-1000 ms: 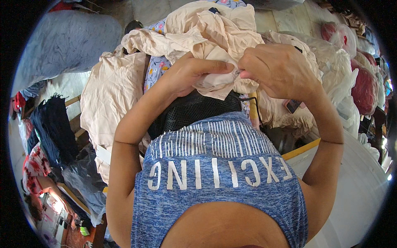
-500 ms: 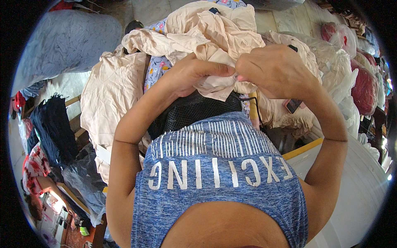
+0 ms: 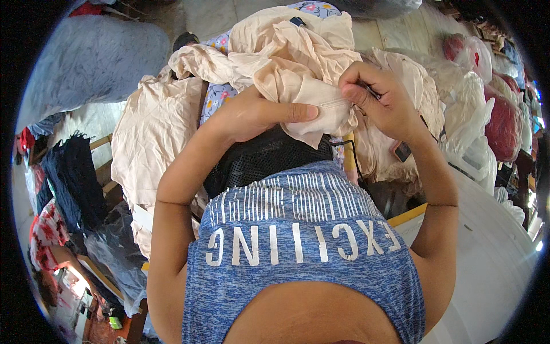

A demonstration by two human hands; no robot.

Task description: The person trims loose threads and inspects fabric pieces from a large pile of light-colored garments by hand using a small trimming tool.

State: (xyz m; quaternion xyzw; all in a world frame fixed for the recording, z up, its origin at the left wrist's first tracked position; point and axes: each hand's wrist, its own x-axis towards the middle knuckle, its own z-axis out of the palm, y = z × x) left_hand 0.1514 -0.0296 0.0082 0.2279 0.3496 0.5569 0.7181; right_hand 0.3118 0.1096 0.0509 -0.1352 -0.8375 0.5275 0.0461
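Note:
Cream fabric, with a stitched seam line, is stretched between my two hands above my lap. My left hand grips it with the thumb laid flat on top and the fingers hidden underneath. At the fabric's right edge, my right hand pinches it between thumb and bent fingers. Something small and dark shows inside the right hand's curled fingers, too little of it to name. The held piece runs on into a crumpled cream heap beyond my hands.
More cream cloth hangs at the left over floral fabric. Black mesh covers my lap. A phone-like dark object rests on cloth at the right. Plastic-wrapped bundles stand far left, with red bags far right.
My right hand has turned so its thumb and fingers show, and has shifted slightly along the fabric's edge. More of the seam lies exposed between my hands, and my left hand has lowered slightly.

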